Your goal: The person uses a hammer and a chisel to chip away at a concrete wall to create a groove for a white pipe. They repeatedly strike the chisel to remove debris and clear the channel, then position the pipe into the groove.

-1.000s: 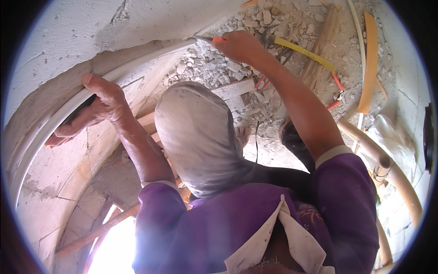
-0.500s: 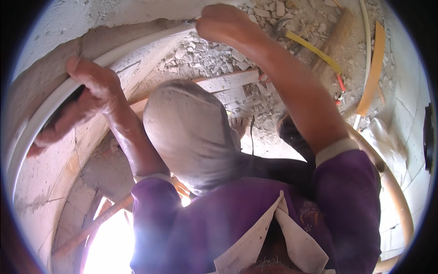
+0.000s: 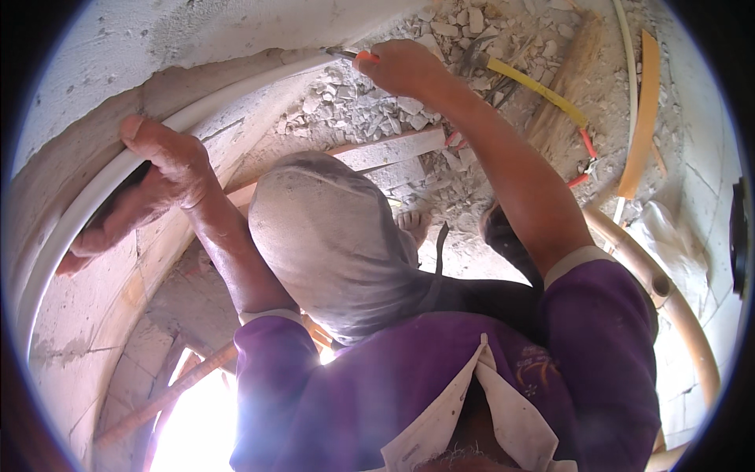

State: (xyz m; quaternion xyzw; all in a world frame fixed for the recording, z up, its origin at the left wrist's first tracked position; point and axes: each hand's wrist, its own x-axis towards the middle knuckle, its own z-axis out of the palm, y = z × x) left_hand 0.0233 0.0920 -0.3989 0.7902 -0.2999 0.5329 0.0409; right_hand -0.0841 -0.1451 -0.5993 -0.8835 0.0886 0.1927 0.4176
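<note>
A long white pipe point(image 3: 236, 86) curves along the wall ledge, from the lower left up to the far middle. My left hand point(image 3: 161, 169) is closed around it, with the thumb across the top and the fingers lower down along it. My right hand point(image 3: 409, 71) grips an orange-handled tool point(image 3: 343, 53) at the far end of the pipe. Its dark metal tip meets the pipe's end beside the wall edge; most of the handle is hidden in my fist, so its exact kind is unclear.
Broken rubble point(image 3: 362, 106) covers the floor beyond my knee. A yellow-handled hammer point(image 3: 539, 90), red-handled pliers point(image 3: 586, 165), an orange-brown strip point(image 3: 641, 118) and a beige pipe point(image 3: 684, 338) are to the right. A plank point(image 3: 393, 145) crosses the rubble. The plastered wall point(image 3: 197, 39) borders the far side.
My right hand has come lower and slightly right in view, showing more of the orange-handled tool. My left hand keeps its grip on the pipe.
</note>
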